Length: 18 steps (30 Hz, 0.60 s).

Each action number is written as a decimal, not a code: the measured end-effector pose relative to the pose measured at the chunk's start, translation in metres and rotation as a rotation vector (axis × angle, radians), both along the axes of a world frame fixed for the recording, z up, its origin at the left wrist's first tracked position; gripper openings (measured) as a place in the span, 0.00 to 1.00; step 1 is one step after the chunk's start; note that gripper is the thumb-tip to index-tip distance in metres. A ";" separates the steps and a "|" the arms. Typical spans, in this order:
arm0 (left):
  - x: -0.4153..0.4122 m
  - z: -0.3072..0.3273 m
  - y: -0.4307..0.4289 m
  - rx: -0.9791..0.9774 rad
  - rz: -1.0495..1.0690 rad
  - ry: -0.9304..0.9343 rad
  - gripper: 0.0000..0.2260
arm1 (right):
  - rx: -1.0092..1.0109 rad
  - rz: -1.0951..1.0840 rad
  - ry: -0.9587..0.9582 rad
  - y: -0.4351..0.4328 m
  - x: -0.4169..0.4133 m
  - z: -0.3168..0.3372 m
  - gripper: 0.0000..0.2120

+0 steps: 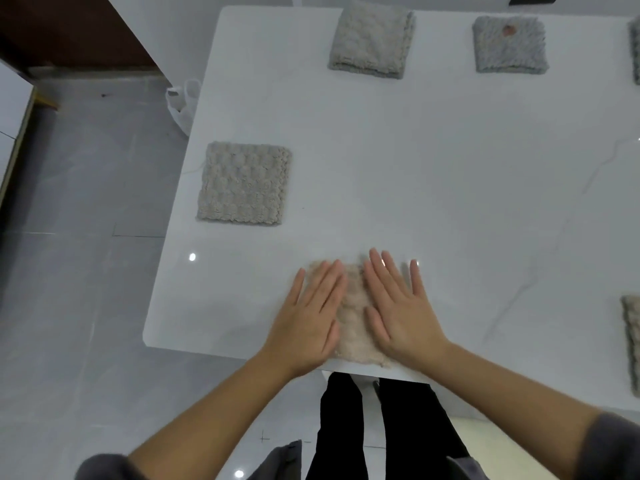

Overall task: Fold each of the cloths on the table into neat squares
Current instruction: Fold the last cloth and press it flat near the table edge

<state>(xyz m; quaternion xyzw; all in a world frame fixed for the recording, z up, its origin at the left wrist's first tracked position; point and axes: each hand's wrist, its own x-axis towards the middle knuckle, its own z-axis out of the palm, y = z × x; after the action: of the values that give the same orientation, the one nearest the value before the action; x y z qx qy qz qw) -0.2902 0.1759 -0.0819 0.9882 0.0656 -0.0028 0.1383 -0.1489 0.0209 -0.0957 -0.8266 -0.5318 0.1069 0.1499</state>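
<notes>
Both hands, left [313, 320] and right [401, 306], lie flat and open, pressing the fluffy beige cloth [354, 317] directly beneath them at the white worktop's [415, 168] near edge, gripping nothing.

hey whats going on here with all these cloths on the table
A person is pressing the left hand and right hand flat, fingers straight, on a pinkish-beige cloth at the near edge of the white table. Three cloths lie folded into squares: a beige square to the left, a far beige square and a grey square. Two edge cloths are cut off at the right, so their state is unclear.
</notes>
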 end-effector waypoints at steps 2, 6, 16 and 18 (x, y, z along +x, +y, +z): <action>0.005 -0.006 -0.007 0.010 0.051 0.061 0.29 | -0.025 -0.002 -0.019 0.005 -0.012 -0.009 0.29; 0.004 -0.012 -0.008 0.027 0.064 0.085 0.29 | -0.067 -0.025 -0.058 0.005 -0.015 -0.013 0.29; 0.006 -0.003 -0.003 0.045 0.057 0.134 0.29 | -0.084 0.013 -0.083 0.002 -0.013 -0.008 0.29; 0.003 0.007 -0.002 0.016 0.087 0.103 0.28 | -0.062 0.000 -0.056 0.000 -0.009 0.000 0.30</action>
<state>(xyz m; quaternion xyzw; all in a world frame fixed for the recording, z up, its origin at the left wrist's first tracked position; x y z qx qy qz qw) -0.2873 0.1741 -0.0747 0.9840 0.1157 -0.0471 0.1269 -0.1578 0.0207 -0.0959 -0.8335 -0.5323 0.1001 0.1090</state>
